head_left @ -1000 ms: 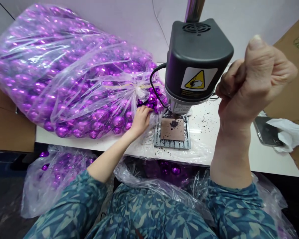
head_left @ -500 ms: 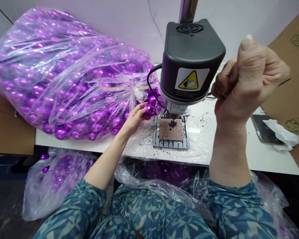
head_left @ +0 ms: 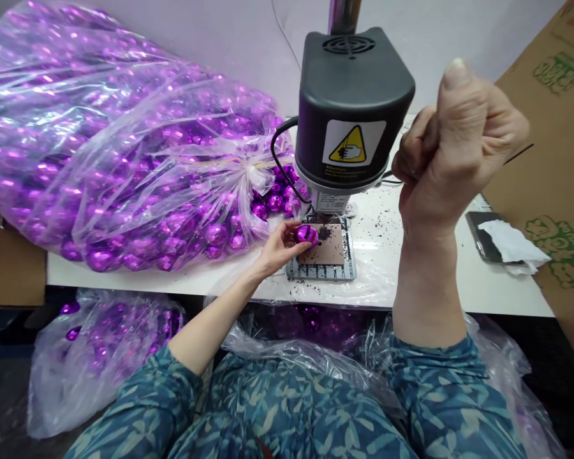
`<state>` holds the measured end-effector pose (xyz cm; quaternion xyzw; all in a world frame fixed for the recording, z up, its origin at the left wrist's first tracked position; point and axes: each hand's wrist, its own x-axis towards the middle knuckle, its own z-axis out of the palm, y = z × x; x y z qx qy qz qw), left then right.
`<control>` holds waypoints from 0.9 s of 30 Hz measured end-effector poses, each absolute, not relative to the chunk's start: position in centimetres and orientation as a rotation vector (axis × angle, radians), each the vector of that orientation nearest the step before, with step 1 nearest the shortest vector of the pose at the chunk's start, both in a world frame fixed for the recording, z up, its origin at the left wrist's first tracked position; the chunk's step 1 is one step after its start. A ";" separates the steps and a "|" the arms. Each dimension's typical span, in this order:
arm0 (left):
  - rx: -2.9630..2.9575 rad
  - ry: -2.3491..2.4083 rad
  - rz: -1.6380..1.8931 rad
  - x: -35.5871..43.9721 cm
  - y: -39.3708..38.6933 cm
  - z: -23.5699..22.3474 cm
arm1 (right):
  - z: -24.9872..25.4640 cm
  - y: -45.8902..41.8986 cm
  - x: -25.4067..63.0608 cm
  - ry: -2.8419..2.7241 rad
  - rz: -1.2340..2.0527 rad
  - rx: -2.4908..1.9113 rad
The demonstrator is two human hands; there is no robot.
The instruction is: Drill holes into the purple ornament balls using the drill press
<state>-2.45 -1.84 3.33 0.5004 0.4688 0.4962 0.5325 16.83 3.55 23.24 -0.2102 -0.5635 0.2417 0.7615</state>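
Note:
My left hand (head_left: 280, 248) pinches a shiny purple faceted ball (head_left: 307, 236) between thumb and fingers. The ball is over the left part of a brown square board (head_left: 329, 254), which lies on the slotted metal base (head_left: 320, 274) of a bench drill press. Dark shavings are heaped on the board, and a small hole shows in it. Above stands the drill press's black motor housing (head_left: 356, 83) with a yellow warning label. My right hand (head_left: 459, 140) is raised at the housing's right side, its fingers closed in a fist; whatever they grip is hidden.
A large clear bag of purple balls (head_left: 124, 146) fills the left of the white table (head_left: 483, 287). Loose purple balls (head_left: 275, 202) lie by its knot. A phone (head_left: 481, 239) with a white tissue (head_left: 511, 242) and a cardboard box (head_left: 555, 191) stand right. Shavings litter the tabletop.
My left hand has moved right and nearer, from the loose balls by the bag's knot to the board, bringing a purple ball along. My right fist keeps its place beside the drill press.

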 end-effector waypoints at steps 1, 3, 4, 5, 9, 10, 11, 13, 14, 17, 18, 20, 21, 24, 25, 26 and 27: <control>1.247 1.141 1.173 -2.3 -1.8 3.1 | 23.3 3.5 16.8 -1.227 0.534 -0.457; 1.335 1.168 1.145 -1.9 -1.6 2.8 | 23.3 3.3 16.7 -1.224 0.541 -0.457; 1.374 1.181 1.137 -1.8 -1.5 2.7 | 23.2 3.3 16.7 -1.218 0.542 -0.458; 1.412 1.197 1.131 -1.6 -1.4 2.7 | 23.2 3.3 16.7 -1.208 0.542 -0.449; 1.577 1.285 1.112 -1.0 -1.1 2.7 | 23.0 3.3 16.8 -1.187 0.559 -0.391; 1.637 1.312 1.110 -0.9 -1.0 2.8 | 23.0 3.3 16.8 -1.184 0.562 -0.390; 1.705 1.338 1.111 -0.7 -0.9 2.8 | 23.0 3.3 16.9 -1.185 0.563 -0.394; 1.855 1.374 1.122 -0.3 -0.8 2.6 | 23.0 3.2 16.9 -1.197 0.559 -0.405; 1.923 1.383 1.130 -0.1 -0.8 2.5 | 23.0 3.2 17.0 -1.204 0.556 -0.405; 2.009 1.361 1.152 0.6 -0.8 1.9 | 23.0 3.0 17.0 -1.222 0.535 -0.424; 1.994 1.342 1.152 0.8 -0.9 1.7 | 22.9 3.0 17.0 -1.227 0.525 -0.438; 1.924 1.304 1.160 1.1 -1.0 1.4 | 22.8 2.9 17.0 -1.239 0.504 -0.456; 1.878 1.290 1.171 1.2 -1.1 1.2 | 22.7 2.7 17.0 -1.242 0.491 -0.453; 1.749 1.258 1.212 1.4 -1.4 1.1 | 22.2 1.9 16.9 -1.230 0.423 -0.459; 1.718 1.248 1.221 1.4 -1.4 1.1 | 21.9 1.5 16.8 -1.226 0.393 -0.485; 1.695 1.238 1.227 1.4 -1.4 1.1 | 21.6 1.1 16.8 -1.223 0.366 -0.520; 1.680 1.228 1.234 1.4 -1.4 1.1 | 21.2 0.7 16.8 -1.220 0.344 -0.556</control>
